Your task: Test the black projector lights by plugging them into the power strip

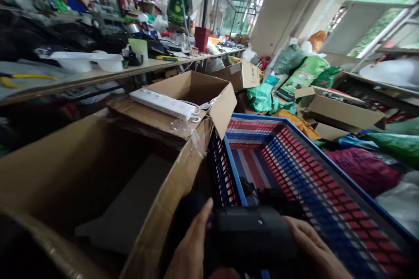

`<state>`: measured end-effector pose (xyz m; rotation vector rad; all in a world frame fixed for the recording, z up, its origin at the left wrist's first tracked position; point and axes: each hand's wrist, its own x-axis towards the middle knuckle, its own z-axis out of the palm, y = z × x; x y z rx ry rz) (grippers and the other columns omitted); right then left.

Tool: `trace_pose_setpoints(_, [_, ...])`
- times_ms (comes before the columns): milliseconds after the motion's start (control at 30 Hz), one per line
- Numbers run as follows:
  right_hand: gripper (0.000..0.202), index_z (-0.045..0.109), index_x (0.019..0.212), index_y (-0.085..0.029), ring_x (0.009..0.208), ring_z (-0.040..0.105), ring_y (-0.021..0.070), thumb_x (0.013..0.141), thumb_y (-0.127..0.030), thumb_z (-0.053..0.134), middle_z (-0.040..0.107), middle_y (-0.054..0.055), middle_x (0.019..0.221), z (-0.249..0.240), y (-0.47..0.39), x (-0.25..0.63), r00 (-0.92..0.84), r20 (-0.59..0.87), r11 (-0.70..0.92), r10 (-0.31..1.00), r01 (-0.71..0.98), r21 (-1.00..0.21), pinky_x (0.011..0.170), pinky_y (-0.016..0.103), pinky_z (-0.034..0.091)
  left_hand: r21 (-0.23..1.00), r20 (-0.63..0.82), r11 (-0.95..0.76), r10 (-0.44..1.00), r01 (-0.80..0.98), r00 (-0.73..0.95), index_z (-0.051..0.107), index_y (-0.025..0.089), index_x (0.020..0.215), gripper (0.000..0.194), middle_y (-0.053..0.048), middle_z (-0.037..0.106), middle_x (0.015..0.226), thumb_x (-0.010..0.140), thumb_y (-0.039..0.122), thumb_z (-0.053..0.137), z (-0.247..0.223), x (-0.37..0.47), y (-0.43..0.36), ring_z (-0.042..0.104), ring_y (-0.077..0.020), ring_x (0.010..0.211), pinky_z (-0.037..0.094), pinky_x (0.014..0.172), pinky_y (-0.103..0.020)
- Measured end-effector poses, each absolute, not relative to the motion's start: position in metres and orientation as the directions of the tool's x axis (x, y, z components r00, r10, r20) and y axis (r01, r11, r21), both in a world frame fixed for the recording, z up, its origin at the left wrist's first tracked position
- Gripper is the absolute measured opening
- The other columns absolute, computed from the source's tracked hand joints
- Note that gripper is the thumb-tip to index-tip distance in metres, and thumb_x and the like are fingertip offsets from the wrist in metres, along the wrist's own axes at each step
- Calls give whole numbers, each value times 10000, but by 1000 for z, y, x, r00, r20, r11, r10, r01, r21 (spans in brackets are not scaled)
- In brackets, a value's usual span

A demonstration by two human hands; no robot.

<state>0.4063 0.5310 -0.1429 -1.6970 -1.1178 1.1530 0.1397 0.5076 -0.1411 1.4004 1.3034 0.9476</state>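
Observation:
Low in the head view, my left hand (191, 244) and my right hand (312, 244) grip a dark black device (252, 231) from its two ends. Its casing is smooth with a small light dot on top; blur and shadow hide its exact kind. The device is over the near edge of a blue plastic crate (238, 178), lined with red, white and blue striped sheeting. Inside the crate, partly covered by the device, lie dark items (278, 198) and a black cable. To the left of my left hand stands an open cardboard box (163, 209) with a pale flat sheet (131, 205) inside.
A white power strip (163, 103) rests on a cardboard flap beside another open box (193, 87). A workbench (137, 69) on the left carries white trays (88, 60) and yellow-handled pliers (29, 77). Bags, a maroon sack (363, 170) and boxes pile up at the right.

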Motion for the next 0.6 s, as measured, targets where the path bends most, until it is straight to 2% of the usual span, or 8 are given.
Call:
trace_pose_setpoints(67, [573,666,986,-310,1078,524,339,582,-710,596,622,72,1102,-151,526,387,174,-275,-310,946,225,-924,865,432,479,975,-141,101,970,200,199,391,156,1323,876,-134,584,1197,622,624,632,-153,139,503,552,-296,1092,438,936,-363])
trace_pose_setpoints(167, [804,449,1282,-313,1183,448,316,617,-762,506,528,67,1259,-163,522,357,-18,-220,-213,975,194,-958,974,451,381,952,-234,195,961,237,148,409,130,1303,837,-150,649,1072,642,599,618,-171,134,489,595,-308,1016,478,850,-355])
trace_pose_setpoints(233, [753,458,1276,-275,1178,453,303,668,-717,507,533,82,1250,-172,523,340,-96,-180,-153,979,237,-959,1009,448,333,922,-284,246,955,300,89,407,138,1299,819,-143,678,984,639,567,634,-179,132,480,624,-309,943,495,790,-347])
trace_pose_setpoints(300, [599,560,1154,-223,1106,510,288,722,-636,521,582,85,1168,-182,524,327,-57,-167,-139,984,339,-931,984,412,367,886,-299,258,953,385,50,400,143,1301,803,-137,685,941,635,515,650,-182,132,475,632,-308,911,491,775,-343])
trace_pose_setpoints(367, [537,586,1071,-183,932,595,265,734,-598,530,643,79,998,-191,525,318,8,-158,-147,987,424,-894,846,358,473,823,-322,266,946,503,25,394,128,1307,728,-146,685,931,683,435,609,-182,135,472,635,-304,900,479,786,-346])
trace_pose_setpoints(433, [525,579,1046,-167,832,616,247,723,-581,549,656,67,899,-199,525,312,58,-91,-108,994,490,-865,743,319,506,738,-370,284,929,613,15,362,90,1329,645,-169,681,936,751,336,511,-179,141,472,638,-296,898,467,808,-359])
trace_pose_setpoints(500, [501,577,1046,-172,883,606,249,728,-558,554,651,71,939,-202,522,307,84,-6,-52,996,555,-830,774,323,494,661,-438,316,899,680,8,304,46,1357,631,-195,675,945,777,259,434,-173,149,472,640,-301,891,466,812,-385])
trace_pose_setpoints(600, [492,559,1074,-186,985,571,259,743,-549,536,622,84,1038,-203,517,297,105,65,-14,992,621,-783,849,360,459,591,-494,359,869,722,-28,284,18,1362,672,-218,672,943,749,235,450,-163,162,471,639,-334,877,474,801,-415])
